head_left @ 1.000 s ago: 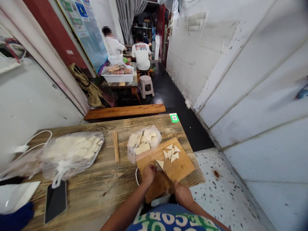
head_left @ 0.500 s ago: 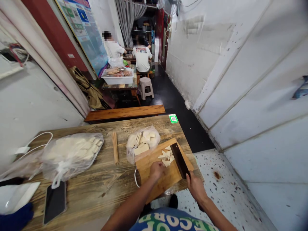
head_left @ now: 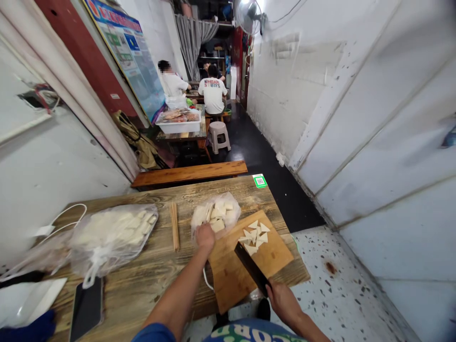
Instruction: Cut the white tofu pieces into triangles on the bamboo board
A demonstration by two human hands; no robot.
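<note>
My right hand (head_left: 284, 300) is closed round the handle of a dark-bladed cleaver (head_left: 251, 268). The blade is over the wooden cutting board (head_left: 228, 280), its far end beside a small heap of pale triangular pieces (head_left: 255, 236). At the near edge of a clear plastic bag (head_left: 233, 216) is my left hand (head_left: 205, 237), its fingers curled in against pale flat slices (head_left: 217, 225) that look like tofu. What the fingertips grip, if anything, is hidden.
Thin wooden sticks (head_left: 174, 227) lie left of the bag. A larger bag of pale slices (head_left: 114, 228) and a phone (head_left: 87, 308) are further left. Beyond the wooden table (head_left: 160, 285) stand a bench (head_left: 188, 174) and a stool (head_left: 218, 137). People sit at the back.
My left hand has gone from the cut pieces on the board to the bag of slices. My right hand has brought the cleaver leftward and nearer, baring more triangular pieces.
</note>
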